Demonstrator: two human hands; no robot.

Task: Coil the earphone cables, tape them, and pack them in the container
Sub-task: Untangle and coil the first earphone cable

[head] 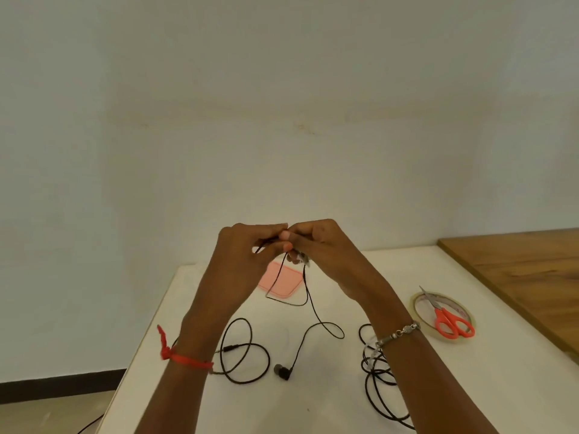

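Observation:
My left hand (242,261) and my right hand (326,249) are raised above the white table (313,402), fingertips together, both pinching a thin black earphone cable (308,296). The cable hangs down in loops to an earbud (282,371) lying on the table. A second black cable (244,355) lies loose under my left wrist. A third one (374,368), coiled, lies under my right forearm. A pink container (280,281) sits on the table behind my hands, partly hidden.
A roll of clear tape (443,311) lies at the right with orange-handled scissors (449,321) on top. A wooden surface (526,270) adjoins the table's right side. The table's left edge drops to the floor.

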